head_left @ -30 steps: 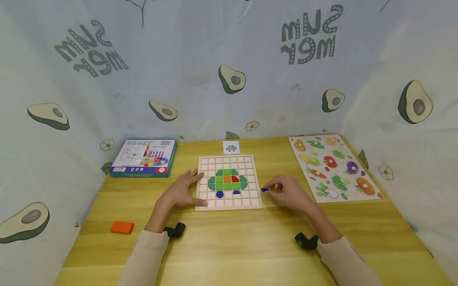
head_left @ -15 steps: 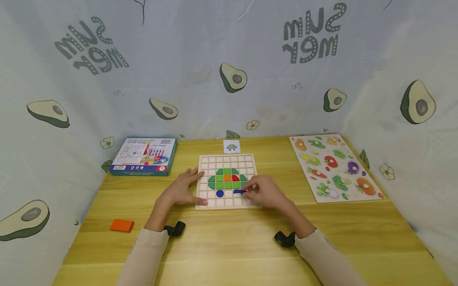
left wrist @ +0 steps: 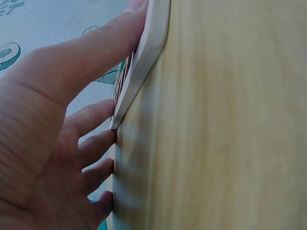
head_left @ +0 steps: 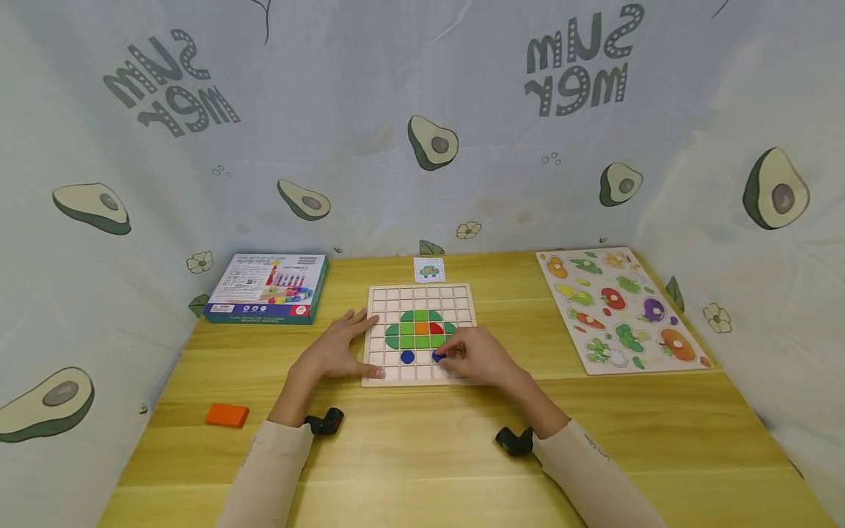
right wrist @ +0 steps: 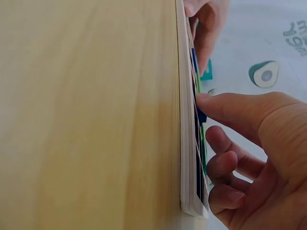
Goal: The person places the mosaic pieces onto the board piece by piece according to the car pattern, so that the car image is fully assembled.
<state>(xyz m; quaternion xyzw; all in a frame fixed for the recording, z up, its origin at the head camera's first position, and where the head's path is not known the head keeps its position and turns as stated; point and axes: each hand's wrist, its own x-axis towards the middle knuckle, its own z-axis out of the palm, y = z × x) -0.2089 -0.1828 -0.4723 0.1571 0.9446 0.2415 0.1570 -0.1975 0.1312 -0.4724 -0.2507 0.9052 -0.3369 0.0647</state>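
Observation:
The square wooden grid board [head_left: 384, 295] lies on the table with green, orange and red tiles forming a rounded shape. Below them sits a blue circle [head_left: 407, 357] at the left. My right hand [head_left: 482, 356] pinches a small blue tile [head_left: 439, 356] at the lower right of the green tiles. In the right wrist view my thumb touches the blue tile [right wrist: 202, 115], which stands slightly proud of the board; the index finger is hidden. With fingers spread, my left hand [head_left: 335, 353] rests along the board's left edge, thumb on its lower-left corner.
Behind the board lies a small picture card [head_left: 429, 270] with a similar pattern. A boxed toy set [head_left: 264, 290] is at the back left, an orange block [head_left: 227, 415] at the front left. A vegetable puzzle board [head_left: 617, 312] lies on the right.
My right hand has carried the blue tile leftward from beside the board onto it, against the blue half-circle there. The left hand has stayed on the board's edge.

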